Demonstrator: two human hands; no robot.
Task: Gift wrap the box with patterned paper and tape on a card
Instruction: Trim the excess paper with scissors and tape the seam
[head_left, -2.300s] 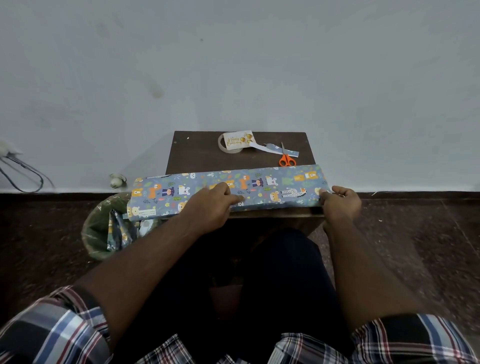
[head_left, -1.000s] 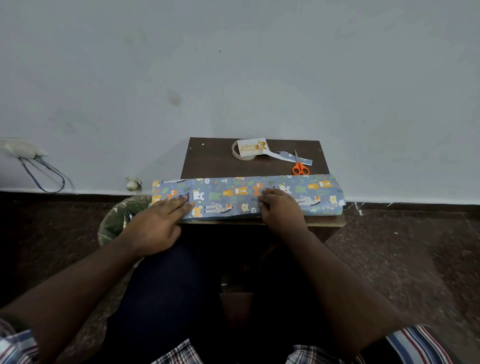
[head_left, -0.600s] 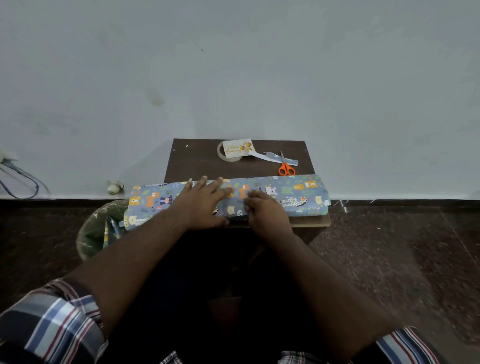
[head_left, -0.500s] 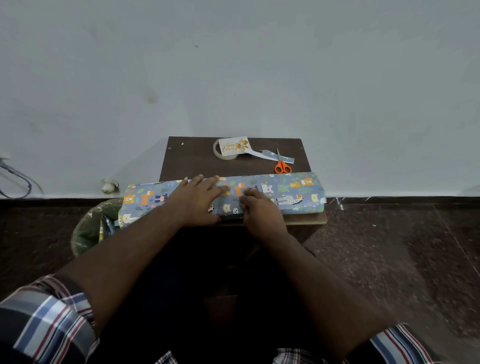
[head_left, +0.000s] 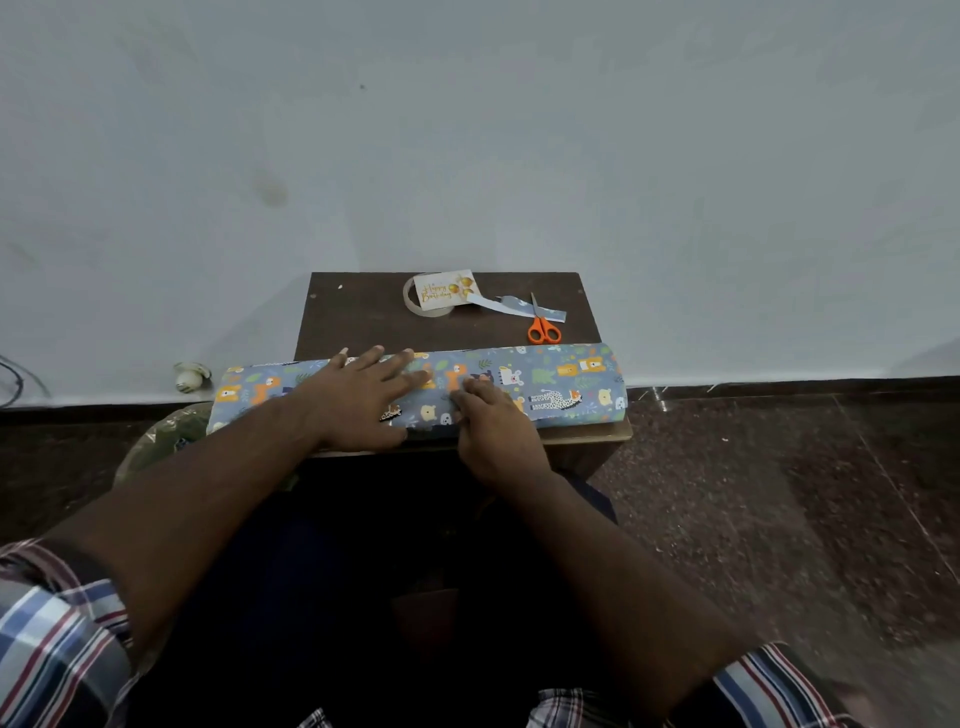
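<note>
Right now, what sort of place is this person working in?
Probably a room in a home, not a workshop: a small wooden table pushed against a bare painted wall, a dark speckled stone floor, and a lined waste bin beside the table.

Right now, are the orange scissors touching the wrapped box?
Apart. The head view shows dark table between the scissors handles and the wrapped box.

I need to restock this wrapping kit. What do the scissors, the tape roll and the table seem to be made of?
Scissors: orange handles that look like plastic, thin grey blades, likely metal. Tape roll: translucent ring, probably clear plastic tape. Table: dark brown matte top with a paler front edge, which suggests laminated board, though that is uncertain.
</note>
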